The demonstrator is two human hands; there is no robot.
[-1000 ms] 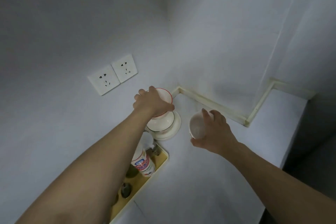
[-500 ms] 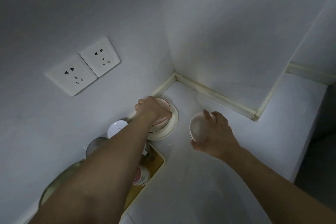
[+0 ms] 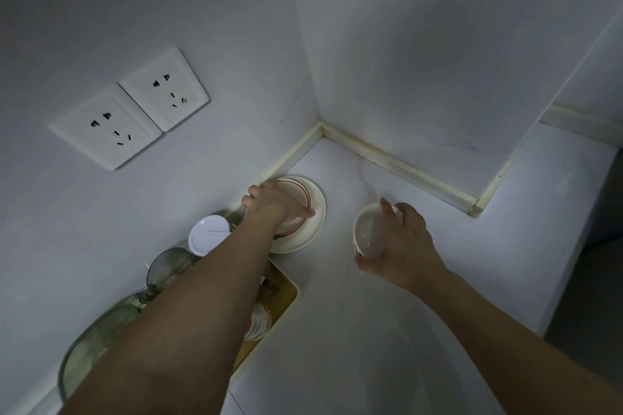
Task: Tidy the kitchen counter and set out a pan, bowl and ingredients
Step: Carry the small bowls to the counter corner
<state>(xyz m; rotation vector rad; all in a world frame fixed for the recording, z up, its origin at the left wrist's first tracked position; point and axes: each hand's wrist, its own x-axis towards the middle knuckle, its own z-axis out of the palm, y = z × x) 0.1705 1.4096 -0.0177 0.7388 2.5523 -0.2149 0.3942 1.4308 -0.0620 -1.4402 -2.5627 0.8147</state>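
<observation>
From the head view, two hands work in the corner of a white counter [image 3: 387, 330]. The left hand [image 3: 276, 202] reaches over a red-rimmed bowl [image 3: 296, 194], fingers curled over its rim and gripping it; this bowl sits on a cream plate [image 3: 315, 212] close to the wall corner. How many bowls are stacked under the hand cannot be told, though a second red line shows lower down. The right hand [image 3: 401, 239] grips one plain white bowl [image 3: 367, 232], tilted on its side with the opening facing left, thumb over the far rim and fingers wrapped behind; it is well apart from the plate.

Two white wall sockets [image 3: 128, 108] sit side by side on the left wall. Below the left forearm lies one yellow tray [image 3: 286, 293] holding a container with a label [image 3: 259, 322]; the print is too blurred to read. One white round lid [image 3: 209, 234] and one glass lid [image 3: 168, 268] lie beside the wall, with a larger glass lid [image 3: 87, 347] nearer the bottom edge.
</observation>
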